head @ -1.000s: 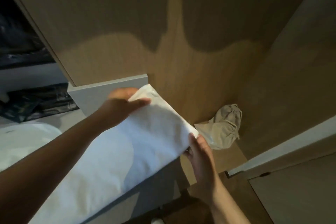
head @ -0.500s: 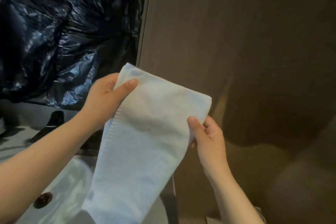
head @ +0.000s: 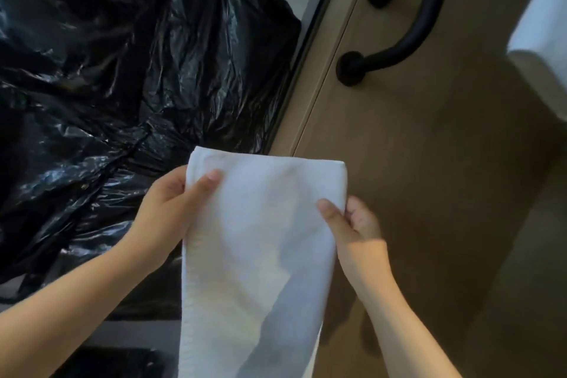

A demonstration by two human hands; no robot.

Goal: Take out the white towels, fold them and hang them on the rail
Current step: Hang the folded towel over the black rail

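The towel (head: 260, 239) is hanging in mid-air in front of the person as a long folded strip. Its top fold is lying nearly level just short of the wooden panel (head: 429, 163). The left hand (head: 165, 209) is pinching the strip's left edge near the top, with the thumb lying on the front. The right hand (head: 352, 224) is gripping the right edge a little lower, thumb on the front and fingers curled behind.

The black rail (head: 423, 18) is standing off the panel, farther away and to the right, well apart from the towel. To my eye the folding is looking done and the hanging is coming up. For that I would be keeping both pinches close to the top fold so the layers are not sliding apart, then feeding the strip over the bar squarely so that both halves are dropping evenly.

The towel's lower end is running out of the bottom of the view, and the fingers behind the cloth are mostly hidden. The rail's upper end is cut off too. Something white (head: 540, 24) is showing at the far right edge, perhaps another towel; I cannot tell what is carrying it. A crumpled black bag (head: 122, 70) is filling the left side, its contents unseen.
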